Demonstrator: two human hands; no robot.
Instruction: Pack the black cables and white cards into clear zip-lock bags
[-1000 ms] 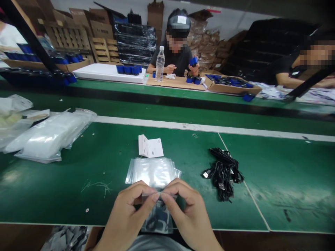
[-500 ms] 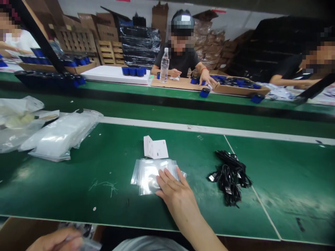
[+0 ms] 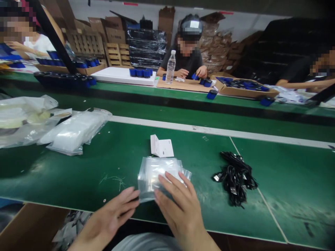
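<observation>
Left hand [image 3: 110, 212] open, fingers spread, at 7 o'clock from the stack of clear zip bags [image 3: 159, 177]. Its fingers are blurred at the stack's left edge, so touching or just beside, can't tell. Right hand [image 3: 178, 205] also open, fingers lying on top of the stack at 5 o'clock, no grip.

Stack sits on the green workbench [image 3: 261, 209], near the front edge, between both hands. Folded white card [image 3: 162, 146] just past it at 12 o'clock, with small dark print, too small to read. Bundle of black USB cables [image 3: 234, 177] at 3 o'clock, well apart. Filled plastic bags [image 3: 75, 132] at 10 o'clock. Cardboard box [image 3: 28, 223] below the bench edge at 7 o'clock.

Across the line, a co-worker [image 3: 187, 66] sits behind a water bottle [image 3: 170, 67], label unreadable, handling a small blue part [image 3: 194, 76].

Vs 0.5 s ago: left hand was low at the bench front, holding a bag; now up beside the stack, empty. Right hand was flat on the stack; now its fingers are raised more. Co-worker's right hand was out at the tray; now back near the left hand.
</observation>
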